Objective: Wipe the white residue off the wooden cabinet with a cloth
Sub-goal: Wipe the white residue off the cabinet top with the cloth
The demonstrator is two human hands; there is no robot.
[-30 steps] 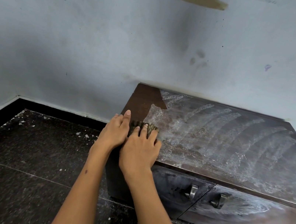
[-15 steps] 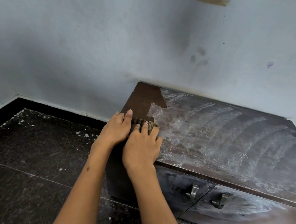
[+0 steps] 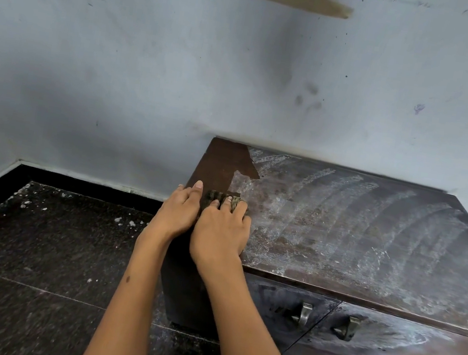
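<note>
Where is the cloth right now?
In the head view the cloth lies on the cabinet top near its left front corner, pressed under the fingers of the right hand, with the left hand touching its left side.

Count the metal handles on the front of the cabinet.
2. The left handle sits on the left door, the right handle on the right door, flanking the central seam. No others show, though the right end is cropped.

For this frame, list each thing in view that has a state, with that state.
Cabinet top: mostly filmed with white residue; far-left strip bare dark wood.
Cloth: bunched, pressed on the top under both hands.
Left hand: flat at the top's left edge, touching the cloth.
Right hand: fingers over the cloth.
Cabinet doors: closed, smeared white.
Floor: speckled with white bits.
</note>
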